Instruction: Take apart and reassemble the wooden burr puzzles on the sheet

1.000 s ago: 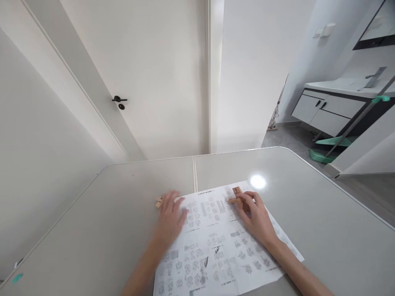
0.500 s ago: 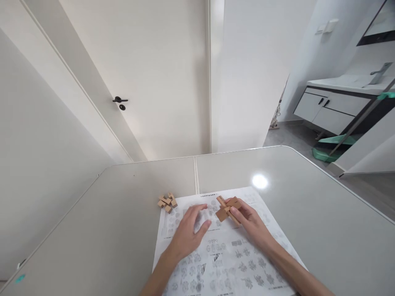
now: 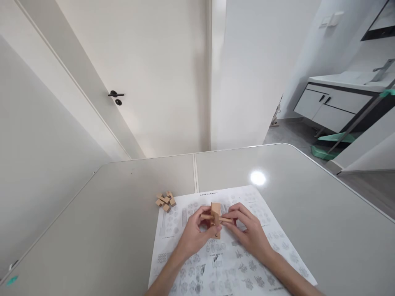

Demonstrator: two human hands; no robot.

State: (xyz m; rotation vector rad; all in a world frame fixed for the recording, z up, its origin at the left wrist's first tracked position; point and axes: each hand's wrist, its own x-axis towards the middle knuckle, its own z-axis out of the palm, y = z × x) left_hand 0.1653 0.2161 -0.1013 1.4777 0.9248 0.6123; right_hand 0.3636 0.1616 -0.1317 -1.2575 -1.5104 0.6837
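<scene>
Above the printed sheet, both hands hold a wooden interlocking puzzle (image 3: 215, 209) made of crossed flat pieces. My left hand (image 3: 195, 233) grips its left side, thumb across the front and fingers behind. At the right end of a thin piece, my right hand (image 3: 248, 227) pinches with thumb and fingers. Parts of the puzzle are hidden behind the fingers. Under the hands lies a large white paper sheet (image 3: 173, 246) with grey printed diagrams of puzzle assemblies.
A small cluster of notched wooden blocks (image 3: 166, 201) rests at the sheet's upper left corner. The grey table (image 3: 123, 213) has a seam and a raised rim. Beyond stand a white door (image 3: 166, 82) and, at right, a sink cabinet (image 3: 333, 102).
My left hand has moved right and closed on the puzzle, which has come left and turned. My right hand has shifted its grip to the puzzle's right end.
</scene>
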